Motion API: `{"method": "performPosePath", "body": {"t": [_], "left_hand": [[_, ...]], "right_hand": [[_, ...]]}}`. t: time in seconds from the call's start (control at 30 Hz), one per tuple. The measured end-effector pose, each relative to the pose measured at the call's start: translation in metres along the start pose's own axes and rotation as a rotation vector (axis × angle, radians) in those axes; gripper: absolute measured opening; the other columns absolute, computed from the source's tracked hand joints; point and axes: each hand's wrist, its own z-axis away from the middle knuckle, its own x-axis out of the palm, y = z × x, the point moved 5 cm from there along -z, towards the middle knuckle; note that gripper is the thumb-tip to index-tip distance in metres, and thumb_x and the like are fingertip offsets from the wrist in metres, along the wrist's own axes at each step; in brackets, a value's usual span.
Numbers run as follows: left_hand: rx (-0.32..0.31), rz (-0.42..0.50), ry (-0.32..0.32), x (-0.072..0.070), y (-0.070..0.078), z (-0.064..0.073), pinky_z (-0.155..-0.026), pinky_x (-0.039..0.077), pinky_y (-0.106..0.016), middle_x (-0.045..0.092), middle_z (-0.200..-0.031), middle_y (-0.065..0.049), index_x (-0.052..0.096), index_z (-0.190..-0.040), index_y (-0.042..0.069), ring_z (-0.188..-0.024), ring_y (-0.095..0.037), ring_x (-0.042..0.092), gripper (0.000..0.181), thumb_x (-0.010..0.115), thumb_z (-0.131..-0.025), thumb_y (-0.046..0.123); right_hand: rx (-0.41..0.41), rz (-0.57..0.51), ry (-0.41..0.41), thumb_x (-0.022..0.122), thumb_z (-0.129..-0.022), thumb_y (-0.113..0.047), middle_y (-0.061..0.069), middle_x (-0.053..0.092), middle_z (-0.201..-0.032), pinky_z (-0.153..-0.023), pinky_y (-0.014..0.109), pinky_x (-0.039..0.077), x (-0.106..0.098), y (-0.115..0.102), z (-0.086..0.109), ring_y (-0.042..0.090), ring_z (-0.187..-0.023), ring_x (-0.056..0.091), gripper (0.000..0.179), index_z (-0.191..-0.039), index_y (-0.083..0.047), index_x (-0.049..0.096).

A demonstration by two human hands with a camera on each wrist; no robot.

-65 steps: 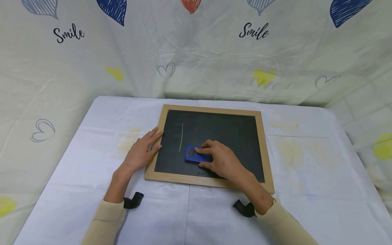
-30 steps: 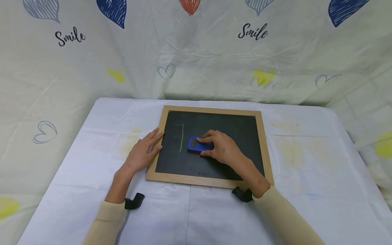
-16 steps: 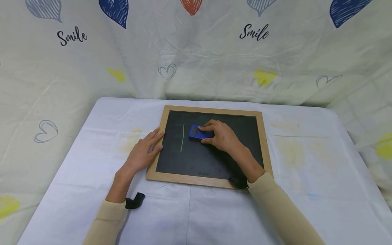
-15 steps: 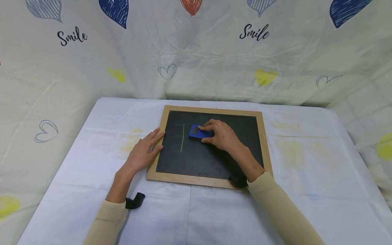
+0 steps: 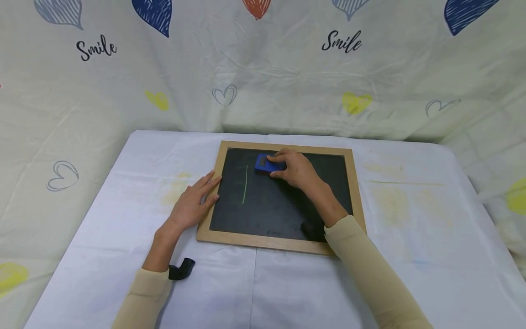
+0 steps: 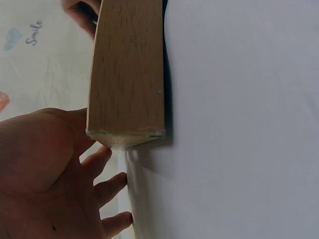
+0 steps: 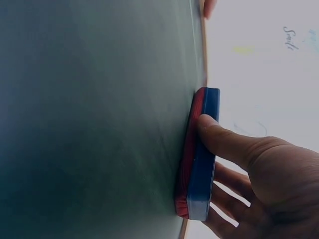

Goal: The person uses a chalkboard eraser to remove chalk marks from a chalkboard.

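Note:
A wood-framed chalkboard point(image 5: 246, 219) lies on the white-covered table. One thin pale-green chalk line point(image 5: 245, 185) runs down its left part. My right hand point(image 5: 297, 169) holds a blue chalkboard eraser point(image 5: 263, 164) near the board's top edge, just right of the line. In the right wrist view, thumb and fingers grip the eraser's blue body point(image 7: 202, 169), and its red felt side point(image 7: 187, 164) lies against the board. My left hand point(image 5: 191, 205) rests with spread, straight fingers on the left part of the frame point(image 6: 129, 69).
White cloth point(image 5: 411, 283) covers the table, with faint yellow stains point(image 5: 388, 205) at the right and left. Behind it hangs a pale curtain point(image 5: 279, 91) printed with hearts and lettering. A black wrist mount point(image 5: 181, 269) juts from the left sleeve.
My right hand has slid the eraser up the board, from the lower middle to near the top edge. The left hand and the chalk line stay as they were.

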Motion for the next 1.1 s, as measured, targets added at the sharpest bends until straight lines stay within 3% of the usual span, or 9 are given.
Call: {"method": "performPosePath", "body": {"t": [0.63,1.1], "left_hand": [[0.015,0.003,0.012,-0.003,0.004,0.002,-0.124,0.018,-0.075,0.028,-0.173,-0.012,0.040,-0.161,0.016,-0.159,-0.042,0.029,0.059,0.060,-0.107,0.028],[-0.004,0.021,-0.010,0.001,-0.001,0.000,-0.126,0.014,-0.074,0.025,-0.175,-0.009,0.038,-0.162,0.017,-0.160,-0.041,0.026,0.060,0.059,-0.107,0.028]], "right_hand": [[0.000,0.018,0.013,0.076,-0.096,-0.032,0.008,0.051,-0.159,-0.117,0.054,0.046,-0.001,0.003,-0.007,0.036,-0.147,0.047,0.060,-0.152,-0.024,0.055],[-0.069,0.031,0.080,0.077,-0.096,-0.035,0.008,0.058,-0.151,-0.113,0.053,0.050,0.005,-0.015,-0.012,0.033,-0.141,0.053,0.059,-0.151,-0.022,0.058]]}}
